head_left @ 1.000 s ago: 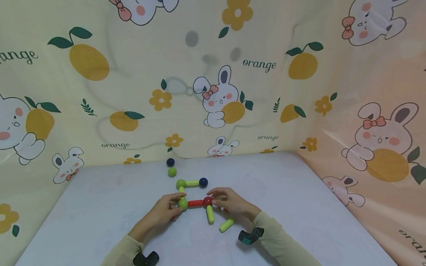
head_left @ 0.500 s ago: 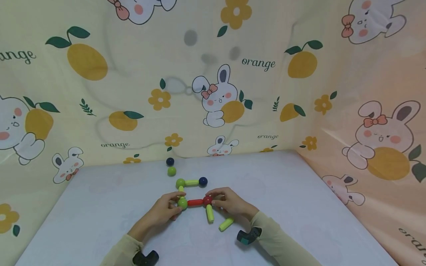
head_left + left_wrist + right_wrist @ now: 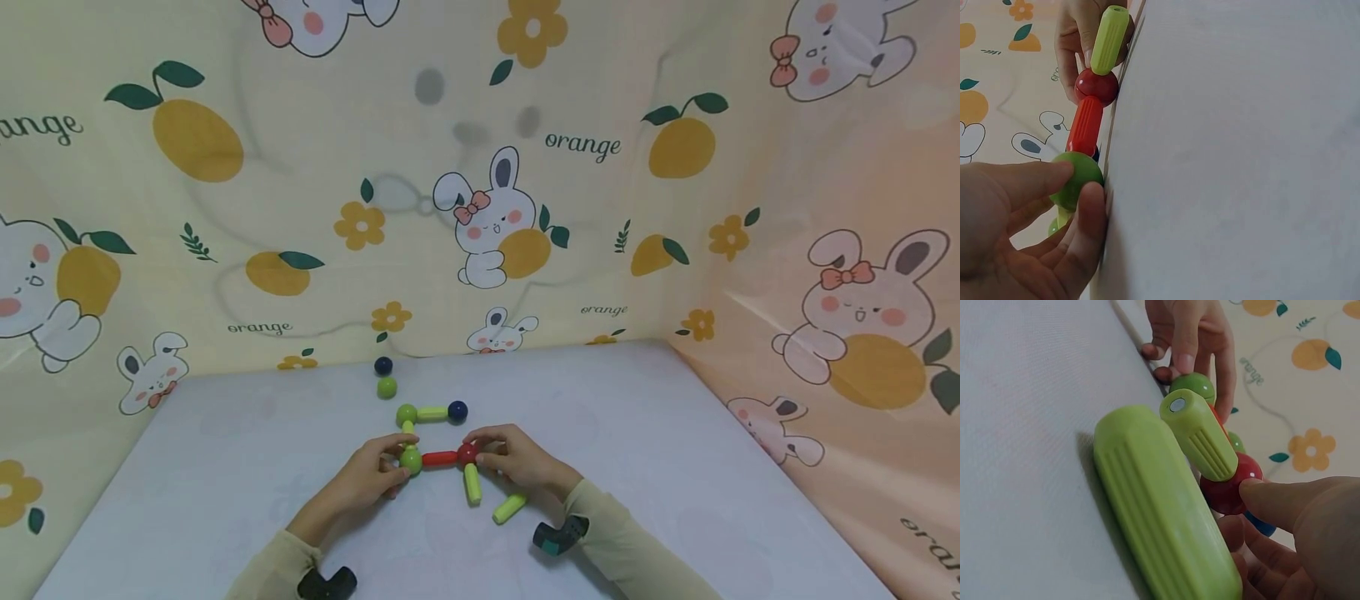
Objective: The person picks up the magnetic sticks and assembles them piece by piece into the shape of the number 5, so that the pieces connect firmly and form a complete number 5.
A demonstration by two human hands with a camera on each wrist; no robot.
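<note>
My left hand (image 3: 367, 475) pinches a green ball (image 3: 1077, 181) between thumb and fingers. A red rod (image 3: 440, 459) joins that ball to a red ball (image 3: 467, 453), which my right hand (image 3: 517, 457) holds between thumb and fingers. From the red ball a yellow-green rod (image 3: 472, 485) points toward me; its end shows a round metal disc in the right wrist view. Behind the left hand's ball, a short rod (image 3: 408, 427) leads to another green ball (image 3: 407, 414). From there a yellow-green rod (image 3: 432, 413) runs right to a dark blue ball (image 3: 457, 411).
A loose yellow-green rod (image 3: 510, 508) lies on the white table (image 3: 645, 433) just below the right hand. Farther back sit a separate green ball (image 3: 387, 387) and a dark blue ball (image 3: 383, 366). A patterned cloth (image 3: 300, 192) hangs behind and along the right side.
</note>
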